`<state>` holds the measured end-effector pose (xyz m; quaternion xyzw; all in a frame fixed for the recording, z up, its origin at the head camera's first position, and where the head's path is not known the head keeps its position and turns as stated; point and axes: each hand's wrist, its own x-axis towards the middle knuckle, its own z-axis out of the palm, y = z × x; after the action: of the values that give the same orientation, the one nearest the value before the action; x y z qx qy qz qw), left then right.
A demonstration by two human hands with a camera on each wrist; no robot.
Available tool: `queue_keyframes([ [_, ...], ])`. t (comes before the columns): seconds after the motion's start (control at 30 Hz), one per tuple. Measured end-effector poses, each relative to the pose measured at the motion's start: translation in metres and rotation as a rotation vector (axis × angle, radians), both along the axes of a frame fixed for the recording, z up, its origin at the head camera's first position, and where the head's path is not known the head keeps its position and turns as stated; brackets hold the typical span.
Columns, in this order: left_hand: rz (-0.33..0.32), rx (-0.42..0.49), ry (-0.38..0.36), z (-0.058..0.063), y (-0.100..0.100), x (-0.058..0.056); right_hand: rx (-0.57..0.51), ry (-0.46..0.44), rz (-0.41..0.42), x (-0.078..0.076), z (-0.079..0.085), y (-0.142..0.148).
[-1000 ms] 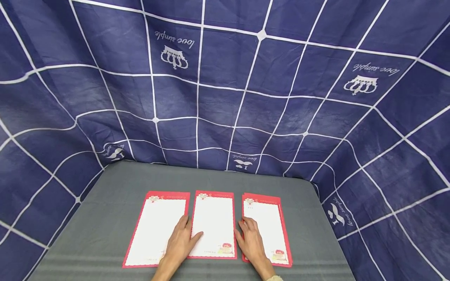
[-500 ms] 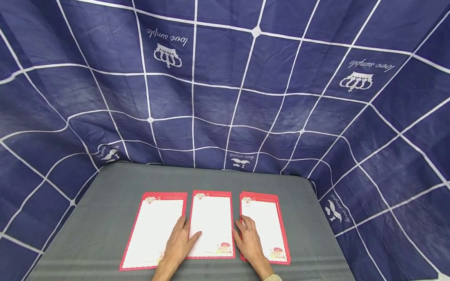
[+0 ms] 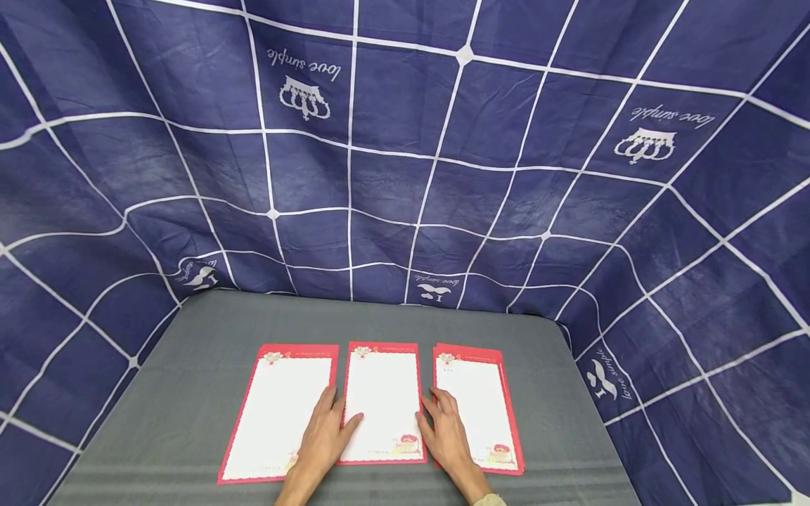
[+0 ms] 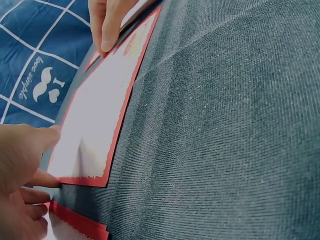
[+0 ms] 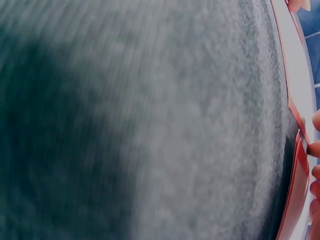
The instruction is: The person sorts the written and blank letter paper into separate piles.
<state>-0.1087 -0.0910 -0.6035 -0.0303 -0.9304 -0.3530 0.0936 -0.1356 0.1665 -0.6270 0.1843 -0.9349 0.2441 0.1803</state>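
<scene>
Three red-bordered sheets of letter paper lie in a row: the left sheet (image 3: 272, 407), the middle sheet (image 3: 383, 393) and the right sheet (image 3: 477, 400). Red edges peek out beneath the right one, so more paper lies under it. My left hand (image 3: 321, 437) rests at the middle sheet's left edge, its thumb over the white face and its fingers between the left and middle sheets. At the opposite edge, my right hand (image 3: 448, 437) touches the middle sheet with its thumb side, the palm overlapping the right sheet. In the left wrist view, fingertips (image 4: 107, 46) of the right hand meet the paper's edge.
A grey cloth (image 3: 139, 436) covers the table under the papers. Behind and at both sides hangs a blue curtain (image 3: 405, 183) with a white grid and printed lettering, meeting the table's far edge.
The right thumb has shifted slightly left against the middle sheet, whose right side now reaches a little closer to the right sheet. The left hand stays about where it was; the head view drifts slightly.
</scene>
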Motion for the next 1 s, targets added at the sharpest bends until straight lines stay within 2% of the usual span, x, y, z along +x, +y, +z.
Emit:
queue_keyframes([
  [0.23,0.019,0.072,-0.015,0.0,0.001,-0.002,-0.095,-0.005,-0.014,0.0,0.001,-0.003],
  [0.43,0.06,0.178,0.02,0.002,0.002,-0.004,-0.226,0.038,-0.04,0.002,0.004,-0.007],
  [0.57,0.07,0.256,0.05,0.004,0.003,-0.005,-0.31,0.057,-0.028,0.002,0.003,-0.01],
  [0.8,0.064,0.35,0.087,0.007,-0.002,-0.006,-0.504,-0.029,0.015,0.0,0.002,-0.014],
  [1.0,0.104,0.375,0.084,0.013,-0.018,-0.002,-0.55,-0.072,0.037,0.0,0.012,-0.023],
])
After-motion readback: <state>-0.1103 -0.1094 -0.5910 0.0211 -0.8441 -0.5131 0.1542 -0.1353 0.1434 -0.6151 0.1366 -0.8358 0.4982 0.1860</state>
